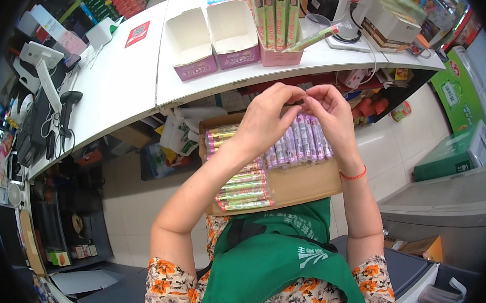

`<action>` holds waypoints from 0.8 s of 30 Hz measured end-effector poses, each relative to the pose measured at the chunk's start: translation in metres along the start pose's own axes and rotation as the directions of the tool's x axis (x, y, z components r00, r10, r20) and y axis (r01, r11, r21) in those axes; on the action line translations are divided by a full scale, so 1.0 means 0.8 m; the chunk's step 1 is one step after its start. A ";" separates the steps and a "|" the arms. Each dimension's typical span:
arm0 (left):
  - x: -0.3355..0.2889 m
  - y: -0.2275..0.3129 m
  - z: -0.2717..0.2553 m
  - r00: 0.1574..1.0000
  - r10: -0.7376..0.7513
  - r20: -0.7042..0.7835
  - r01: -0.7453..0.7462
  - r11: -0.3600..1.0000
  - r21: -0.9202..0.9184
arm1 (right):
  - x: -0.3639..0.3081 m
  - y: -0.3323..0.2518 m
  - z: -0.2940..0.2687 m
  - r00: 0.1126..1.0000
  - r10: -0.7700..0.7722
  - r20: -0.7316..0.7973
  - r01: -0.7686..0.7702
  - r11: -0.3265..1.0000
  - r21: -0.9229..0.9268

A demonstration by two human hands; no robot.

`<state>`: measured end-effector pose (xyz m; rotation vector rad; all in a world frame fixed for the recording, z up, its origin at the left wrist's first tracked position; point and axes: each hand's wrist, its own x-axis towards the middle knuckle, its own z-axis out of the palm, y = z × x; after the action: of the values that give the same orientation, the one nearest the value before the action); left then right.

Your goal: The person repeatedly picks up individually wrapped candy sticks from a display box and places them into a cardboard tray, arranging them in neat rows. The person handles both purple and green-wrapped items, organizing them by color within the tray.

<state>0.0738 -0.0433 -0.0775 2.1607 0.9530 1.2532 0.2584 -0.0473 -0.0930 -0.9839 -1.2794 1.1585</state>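
My left hand (270,114) and my right hand (331,110) meet above an open cardboard box (304,184), thumbs and fingertips pinched together. Whatever is between the fingertips is too small or too hidden to make out. Under the hands, purple-wrapped stick packs (293,143) stand side by side in the box. Along its left side, green, yellow and pink stick packs (243,188) lie crosswise in a stack, partly covered by my left forearm. The box rests on my lap, against a green apron (279,261).
On the white counter (116,70) ahead stand two open purple-and-white boxes (195,67) (236,56). Beside them a pink box (281,57) holds several upright green sticks (278,16), with one stick (314,38) leaning out. A handheld scanner (68,107) stands at left.
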 end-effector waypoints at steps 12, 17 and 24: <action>0.071 0.003 -0.007 0.993 0.080 -0.082 -0.078 0.996 0.030 | 0.057 -0.031 -0.003 0.990 -0.081 -0.113 0.080 0.997 -0.014; 0.099 -0.012 -0.006 0.988 0.084 -0.130 -0.078 0.996 0.050 | 0.080 -0.029 -0.006 0.979 -0.124 -0.161 0.124 0.992 -0.006; 0.120 -0.026 0.002 0.985 0.078 -0.156 -0.062 0.993 0.105 | 0.097 -0.033 -0.005 0.976 -0.145 -0.165 0.137 0.989 -0.057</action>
<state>0.1011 0.0430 -0.0389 2.2126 1.0319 1.4605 0.2600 0.0244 -0.0530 -0.9861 -1.2224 0.9210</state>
